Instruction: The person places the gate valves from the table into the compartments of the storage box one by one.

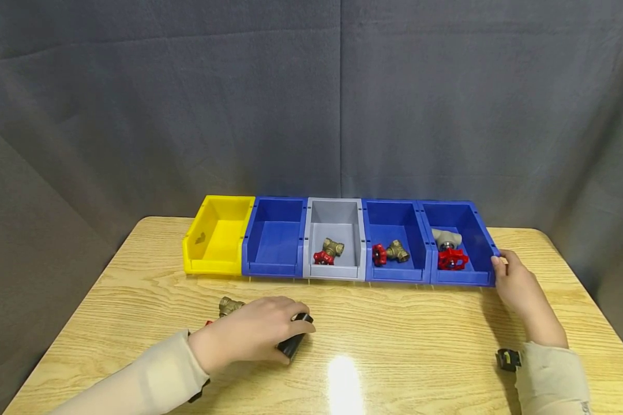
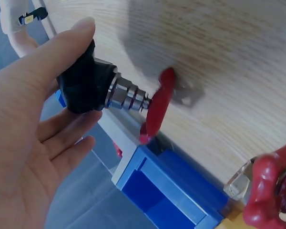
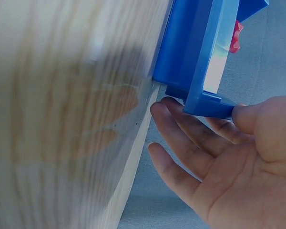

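Observation:
My left hand (image 1: 262, 328) holds a black-bodied valve (image 2: 86, 83) above the table, thumb on one side and fingers on the other. Its metal stem and red handwheel (image 2: 159, 107) stick out past the fingers in the left wrist view. Beside that hand a brass valve (image 1: 229, 305) lies on the table, partly hidden by the wrist. At the far right, my right hand (image 1: 521, 291) pinches the front outer corner of the end blue bin (image 1: 462, 279) between thumb and fingers. That bin contains a grey valve (image 1: 446, 238) with a red handwheel.
Left of the end bin, the joined row has another blue bin (image 1: 397, 275) with a brass valve (image 1: 397, 251), a grey bin (image 1: 334, 272) with a brass valve (image 1: 333, 248), a blue bin (image 1: 272, 269) and a yellow bin (image 1: 213, 267). A grey curtain (image 1: 311, 104) hangs behind.

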Demonstrator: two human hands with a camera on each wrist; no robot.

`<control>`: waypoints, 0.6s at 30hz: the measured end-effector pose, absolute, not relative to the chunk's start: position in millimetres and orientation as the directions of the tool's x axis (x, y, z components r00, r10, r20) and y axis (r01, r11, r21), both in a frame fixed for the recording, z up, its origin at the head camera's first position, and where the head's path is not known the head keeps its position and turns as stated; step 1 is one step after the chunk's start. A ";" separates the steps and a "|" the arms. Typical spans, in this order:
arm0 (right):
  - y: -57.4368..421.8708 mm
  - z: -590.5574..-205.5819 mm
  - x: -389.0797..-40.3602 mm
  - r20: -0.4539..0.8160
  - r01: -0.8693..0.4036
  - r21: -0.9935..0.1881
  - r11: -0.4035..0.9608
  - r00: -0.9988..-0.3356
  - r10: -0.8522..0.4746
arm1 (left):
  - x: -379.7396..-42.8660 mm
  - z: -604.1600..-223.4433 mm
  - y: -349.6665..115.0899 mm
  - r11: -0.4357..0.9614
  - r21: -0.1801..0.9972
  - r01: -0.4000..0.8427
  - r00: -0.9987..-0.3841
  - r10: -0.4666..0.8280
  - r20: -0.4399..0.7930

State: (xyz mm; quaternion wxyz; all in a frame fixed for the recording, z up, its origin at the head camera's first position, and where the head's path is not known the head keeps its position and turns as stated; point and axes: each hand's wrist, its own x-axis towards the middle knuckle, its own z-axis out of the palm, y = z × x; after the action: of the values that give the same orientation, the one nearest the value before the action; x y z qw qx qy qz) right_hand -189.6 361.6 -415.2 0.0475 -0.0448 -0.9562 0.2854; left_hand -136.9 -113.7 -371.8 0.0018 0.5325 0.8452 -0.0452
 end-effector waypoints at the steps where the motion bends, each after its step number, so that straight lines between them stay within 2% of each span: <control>1: 361.4 -415.1 -189.5 0.065 0.060 -0.550 0.833 -0.991 0.114 | -137.3 -371.1 -114.3 0.433 -0.068 0.899 -0.436 0.899 -0.044; 18: 361.7 -417.0 -189.8 0.056 0.067 -0.554 0.830 -0.991 0.118 | -145.1 -358.1 -131.4 0.501 -0.012 0.865 -0.498 0.862 0.092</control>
State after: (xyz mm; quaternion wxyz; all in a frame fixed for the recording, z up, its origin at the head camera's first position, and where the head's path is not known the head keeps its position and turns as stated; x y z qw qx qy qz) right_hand -189.8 361.7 -417.0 0.0437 -0.0484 -0.9554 0.2879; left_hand -145.1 -131.4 -358.1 -0.0430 0.4991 0.8653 0.0180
